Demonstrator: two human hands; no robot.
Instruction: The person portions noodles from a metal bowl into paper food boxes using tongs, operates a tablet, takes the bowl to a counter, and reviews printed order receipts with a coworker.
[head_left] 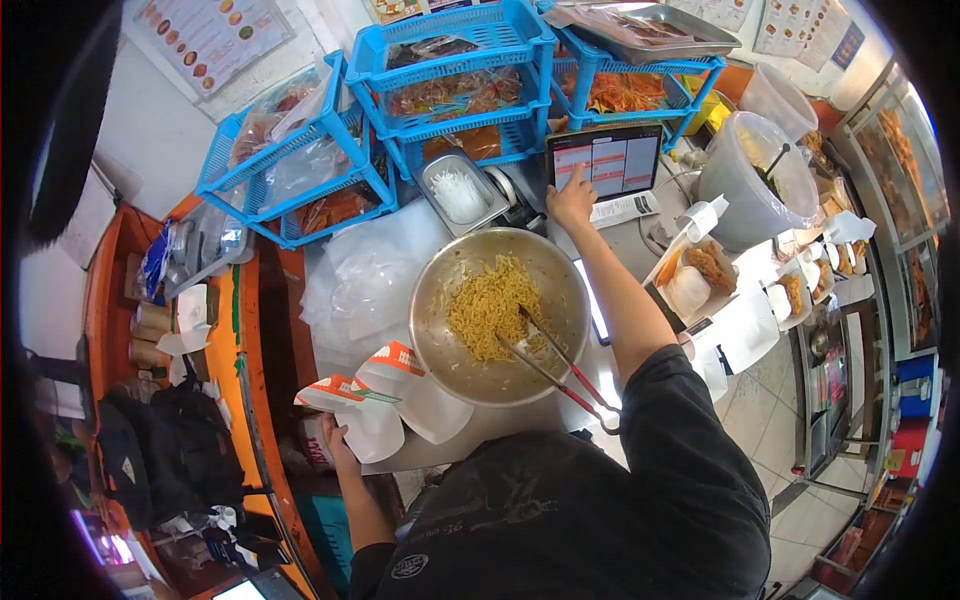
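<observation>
My right hand point(572, 203) reaches forward to a tablet point(606, 162), its index finger stretched out on the lit screen and nothing held. Low on the left, my left hand point(336, 437) grips the edge of an open white paper food box point(372, 432) with orange printed flaps. A second paper food box point(436, 408) stands against it. Between my arms sits a large metal mixing bowl point(432, 345) with yellow noodles point(488, 305) in it. Metal tongs point(570, 375) with red handles rest in the bowl, their handle end over the rim.
Blue plastic racks point(455, 65) with bagged food line the back. A metal container point(462, 195) of white strips is behind the bowl, clear plastic bags point(360, 280) to its left. At right are a plastic tub point(755, 180) and filled food boxes point(700, 275).
</observation>
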